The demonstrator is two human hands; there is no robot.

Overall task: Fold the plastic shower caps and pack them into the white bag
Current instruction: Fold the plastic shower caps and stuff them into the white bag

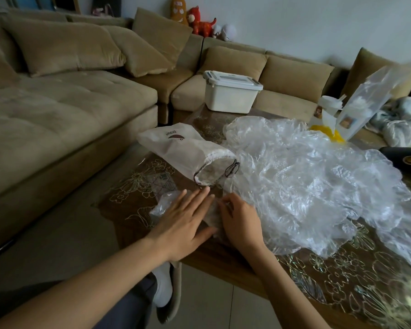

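Head view: a single shower cap (173, 206) is being pressed flat on the tabletop (330, 276) near its front-left corner. The left hand (184, 225) is laid open, palm down, with fingers spread over the film; the right hand (241, 222) sits just beside it, fingers curled onto the fold, though whether plastic is actually pinched between them cannot be told.

The white bag (185, 148) lies on its side just beyond the hands, its drawstring mouth (215, 173) turned toward them. The heap of unfolded caps (318, 181) touches both the bag's mouth and the right hand.

Trapped air could spring the fold open once pressure is lifted. Loose film from the heap might be caught under the right hand and dragged along, and the slack mouth may collapse when the cap is pushed in.
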